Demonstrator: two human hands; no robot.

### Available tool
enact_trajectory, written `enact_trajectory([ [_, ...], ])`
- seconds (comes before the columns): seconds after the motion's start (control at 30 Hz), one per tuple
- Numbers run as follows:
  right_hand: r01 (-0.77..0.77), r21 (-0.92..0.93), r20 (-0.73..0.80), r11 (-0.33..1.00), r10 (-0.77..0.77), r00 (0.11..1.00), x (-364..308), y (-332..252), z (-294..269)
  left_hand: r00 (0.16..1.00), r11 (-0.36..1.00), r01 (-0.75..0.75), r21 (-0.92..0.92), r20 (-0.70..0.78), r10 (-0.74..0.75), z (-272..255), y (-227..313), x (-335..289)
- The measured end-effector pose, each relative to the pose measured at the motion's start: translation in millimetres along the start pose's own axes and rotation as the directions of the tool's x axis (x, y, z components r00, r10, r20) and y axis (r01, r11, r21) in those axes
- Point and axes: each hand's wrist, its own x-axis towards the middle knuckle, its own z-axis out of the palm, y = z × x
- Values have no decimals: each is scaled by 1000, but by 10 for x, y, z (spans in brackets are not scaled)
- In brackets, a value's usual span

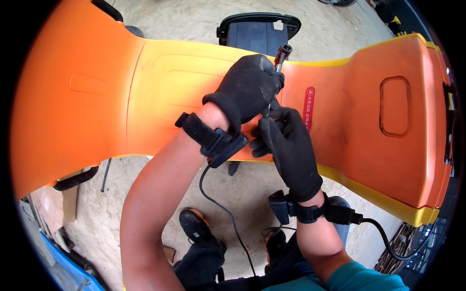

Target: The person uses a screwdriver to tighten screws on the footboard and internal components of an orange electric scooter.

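My left hand point(250, 87), in a black knit glove, is wrapped round a socket wrench point(280, 63). Its metal shaft slants up out of the fist and ends in a dark socket. Just below and to the right, my right hand point(291, 145), gloved the same way, has thumb and forefinger pinched together close to the wrench's lower end. What sits in that pinch is too small and covered to make out. Both hands are above the orange molded body point(194, 72) of a vehicle, near a red label strip point(308, 107).
A raised orange box section point(388, 116) with yellow trim point(383, 199) rises on the right. Beyond the body stands a black part like a seat or footrest point(257, 35). Cables point(223, 208) trail from my wrist straps. Cardboard point(53, 208) lies at the lower left.
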Motion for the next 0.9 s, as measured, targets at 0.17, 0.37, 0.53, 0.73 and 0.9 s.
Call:
enact_trajectory([
  [0.17,1,142,57,990,-9,998,-35,13,-11,999,983,39,-180,8,-38,39,65,-74],
  [0.37,24,129,39,991,-29,999,-84,112,-48,995,981,-75,179,-52,86,10,-23,84],
  [0.53,68,55,40,996,-71,997,-92,131,-37,896,918,-395,-14,216,389,-278,-104,513],
  [0.73,5,102,31,995,-8,1000,-114,114,-100,860,907,-419,49,341,379,-266,-139,655],
  [0.9,33,277,-75,960,-13,997,-188,140,-20,860,903,-426,55,333,386,-237,-147,718],
])
